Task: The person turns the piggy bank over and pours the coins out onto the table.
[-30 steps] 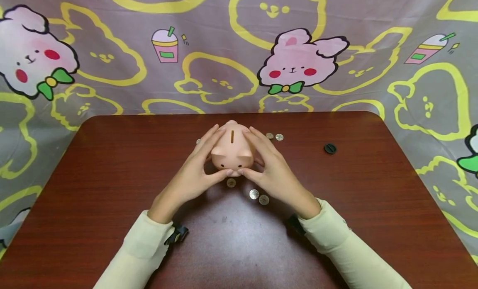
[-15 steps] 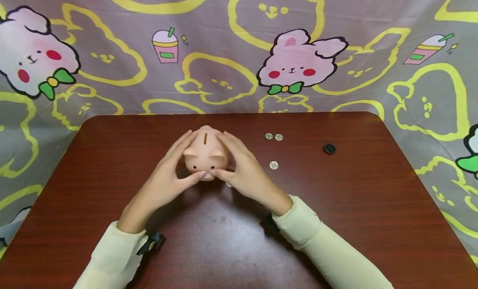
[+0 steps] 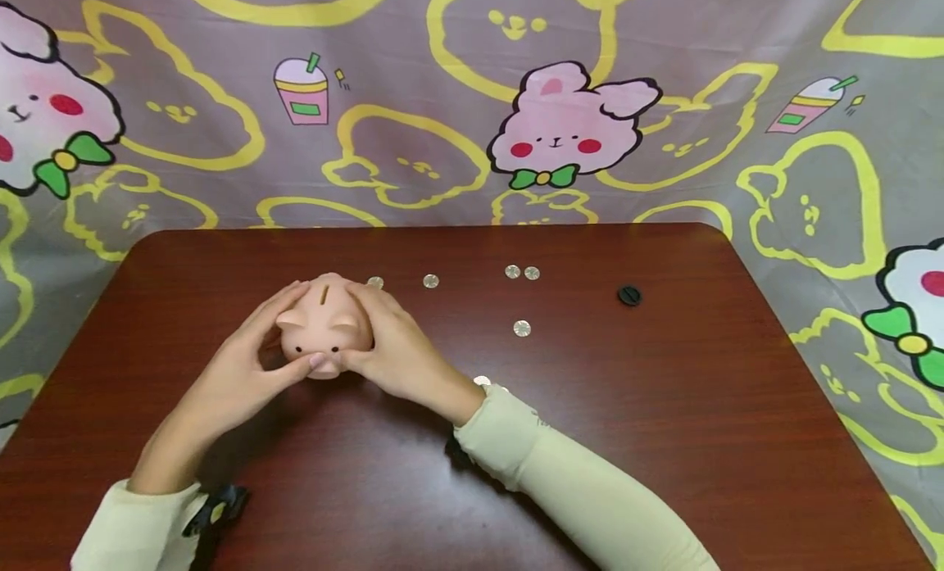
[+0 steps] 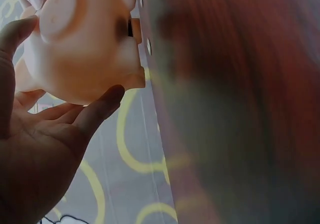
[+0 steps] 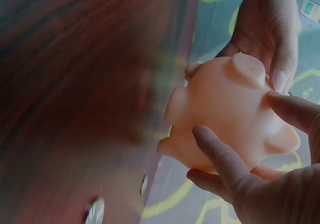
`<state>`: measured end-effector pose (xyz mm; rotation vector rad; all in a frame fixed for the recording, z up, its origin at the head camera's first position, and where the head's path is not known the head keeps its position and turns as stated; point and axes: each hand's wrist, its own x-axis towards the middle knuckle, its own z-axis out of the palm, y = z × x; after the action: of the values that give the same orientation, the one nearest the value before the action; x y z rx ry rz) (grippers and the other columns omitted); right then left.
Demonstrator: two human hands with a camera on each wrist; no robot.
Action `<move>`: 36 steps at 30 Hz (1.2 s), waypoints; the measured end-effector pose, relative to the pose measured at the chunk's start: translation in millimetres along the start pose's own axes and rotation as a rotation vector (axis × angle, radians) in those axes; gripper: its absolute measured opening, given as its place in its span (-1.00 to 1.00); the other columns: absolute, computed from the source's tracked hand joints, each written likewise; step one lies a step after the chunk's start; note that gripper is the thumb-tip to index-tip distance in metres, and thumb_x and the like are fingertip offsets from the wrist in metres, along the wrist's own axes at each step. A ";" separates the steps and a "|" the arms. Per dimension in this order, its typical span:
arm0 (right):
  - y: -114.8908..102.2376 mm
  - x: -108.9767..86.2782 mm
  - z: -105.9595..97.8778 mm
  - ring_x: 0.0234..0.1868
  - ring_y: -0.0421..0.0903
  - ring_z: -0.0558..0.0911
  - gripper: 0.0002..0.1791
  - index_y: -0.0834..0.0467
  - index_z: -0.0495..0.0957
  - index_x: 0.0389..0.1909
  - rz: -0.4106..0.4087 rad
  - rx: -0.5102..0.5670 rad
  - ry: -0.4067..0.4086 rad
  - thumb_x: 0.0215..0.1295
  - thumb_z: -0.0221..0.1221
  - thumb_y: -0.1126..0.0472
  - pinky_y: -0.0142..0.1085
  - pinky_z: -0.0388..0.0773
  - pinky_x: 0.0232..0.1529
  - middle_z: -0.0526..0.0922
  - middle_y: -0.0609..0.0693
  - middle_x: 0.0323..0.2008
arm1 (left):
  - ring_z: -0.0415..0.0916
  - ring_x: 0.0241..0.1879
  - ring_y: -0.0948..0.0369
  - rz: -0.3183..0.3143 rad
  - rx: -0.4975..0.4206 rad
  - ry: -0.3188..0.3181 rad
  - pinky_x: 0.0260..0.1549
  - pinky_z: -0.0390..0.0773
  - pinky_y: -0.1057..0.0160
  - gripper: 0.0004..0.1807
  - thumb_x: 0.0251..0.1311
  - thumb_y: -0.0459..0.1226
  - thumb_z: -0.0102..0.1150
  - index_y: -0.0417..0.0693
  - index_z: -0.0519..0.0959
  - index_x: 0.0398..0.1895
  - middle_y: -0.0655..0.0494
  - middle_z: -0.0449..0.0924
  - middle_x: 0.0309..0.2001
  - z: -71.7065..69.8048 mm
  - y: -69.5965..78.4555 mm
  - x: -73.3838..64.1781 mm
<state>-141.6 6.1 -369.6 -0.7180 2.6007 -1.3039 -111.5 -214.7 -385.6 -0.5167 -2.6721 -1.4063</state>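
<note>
A pink piggy bank (image 3: 325, 329) is held between both hands at the left part of the table, snout toward me and slot up. My left hand (image 3: 247, 362) grips its left side, thumb at the snout. On the opposite side my right hand (image 3: 406, 354) holds it, its thumb meeting the snout too. In the left wrist view a dark opening (image 4: 130, 27) shows on the underside, between the stubby feet. The right wrist view has the fingers (image 5: 220, 156) of the right hand spread along the body, with the feet off the table top.
Several coins lie on the brown table (image 3: 664, 440): a pair (image 3: 522, 272) at the back, a coin (image 3: 431, 281) left of it, a coin (image 3: 522, 328) nearer, others partly behind the right arm. A round black plug (image 3: 629, 296) lies at right. Patterned cloth (image 3: 413, 153) hangs behind.
Both hands have carried the piggy bank left and a little nearer to me. Coins it had covered now show on the table. The head view has turned slightly right.
</note>
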 end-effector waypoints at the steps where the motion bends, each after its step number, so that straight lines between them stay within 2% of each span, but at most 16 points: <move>1: -1.6 2.5 3.5 0.58 -0.04 0.32 -0.07 0.11 0.20 0.61 0.003 0.003 -0.009 0.26 0.41 0.21 -0.24 0.27 0.57 0.33 0.08 0.56 | 0.35 0.24 0.60 -0.001 -0.003 0.001 0.06 0.37 0.73 -0.01 0.18 -0.48 0.45 0.05 0.20 0.65 -0.16 0.14 0.62 -2.7 -2.8 -1.7; 4: -5.2 9.6 12.4 0.57 -0.08 0.34 -0.08 0.11 0.19 0.61 0.008 0.020 -0.030 0.28 0.41 0.20 -0.28 0.27 0.56 0.31 0.04 0.57 | 0.37 0.15 0.68 -0.004 -0.020 0.005 0.01 0.42 0.72 -0.01 0.16 -0.54 0.43 -0.02 0.20 0.65 -0.22 0.15 0.60 -9.6 -11.0 -4.7; 8: -8.8 18.7 20.4 0.57 -0.08 0.32 -0.08 0.11 0.18 0.61 0.009 0.033 -0.044 0.28 0.41 0.20 -0.29 0.26 0.56 0.29 0.04 0.58 | 0.41 0.12 0.65 -0.017 -0.032 0.009 -0.04 0.46 0.71 0.00 0.17 -0.58 0.40 -0.03 0.18 0.65 -0.18 0.18 0.59 -17.6 -20.1 -5.7; 14: -11.6 32.2 29.6 0.58 -0.10 0.31 -0.09 0.11 0.17 0.61 0.012 0.026 -0.038 0.29 0.38 0.25 -0.33 0.25 0.56 0.28 0.05 0.58 | 0.46 0.09 0.60 -0.022 -0.047 0.011 -0.07 0.50 0.67 0.00 0.18 -0.60 0.36 -0.02 0.15 0.66 0.26 0.27 0.50 -25.8 -31.7 -2.0; 17: -12.3 37.6 33.9 0.57 -0.09 0.33 -0.08 0.08 0.15 0.63 0.042 0.015 -0.030 0.31 0.38 0.24 -0.31 0.28 0.54 0.24 0.05 0.60 | 0.47 0.07 0.58 -0.020 -0.059 0.009 -0.09 0.52 0.66 0.01 0.18 -0.61 0.35 -0.02 0.14 0.67 0.38 0.28 0.45 -27.9 -36.7 1.2; 24: -12.3 42.3 41.8 0.55 -0.04 0.36 -0.07 0.04 0.13 0.64 0.066 -0.012 -0.019 0.31 0.37 0.25 -0.28 0.33 0.52 0.20 0.12 0.61 | 0.47 0.07 0.54 -0.022 -0.097 -0.023 -0.10 0.55 0.62 -0.02 0.22 -0.62 0.29 -0.04 0.10 0.67 0.40 0.31 0.39 -33.0 -44.1 5.2; 30: -13.7 42.4 44.3 0.53 -0.02 0.39 -0.07 0.02 0.12 0.64 0.067 -0.025 -0.016 0.33 0.36 0.25 -0.26 0.38 0.49 0.18 0.12 0.62 | 0.48 0.02 0.52 -0.053 -0.068 -0.040 -0.12 0.54 0.61 -0.05 0.27 -0.56 0.29 0.02 0.10 0.67 0.41 0.35 0.31 -38.1 -44.7 5.2; 36: -13.7 42.1 44.4 0.56 -0.01 0.36 -0.07 0.01 0.11 0.65 0.076 -0.028 -0.019 0.34 0.34 0.25 -0.24 0.37 0.51 0.17 0.14 0.62 | 0.45 0.07 0.51 -0.061 -0.069 -0.046 -0.09 0.52 0.63 -0.05 0.28 -0.54 0.29 0.04 0.09 0.67 0.33 0.32 0.37 -38.3 -45.3 5.3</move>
<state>-158.8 -52.7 -382.7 -0.6264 2.6094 -1.2354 -134.8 -268.2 -397.9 -0.4829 -2.7059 -1.5254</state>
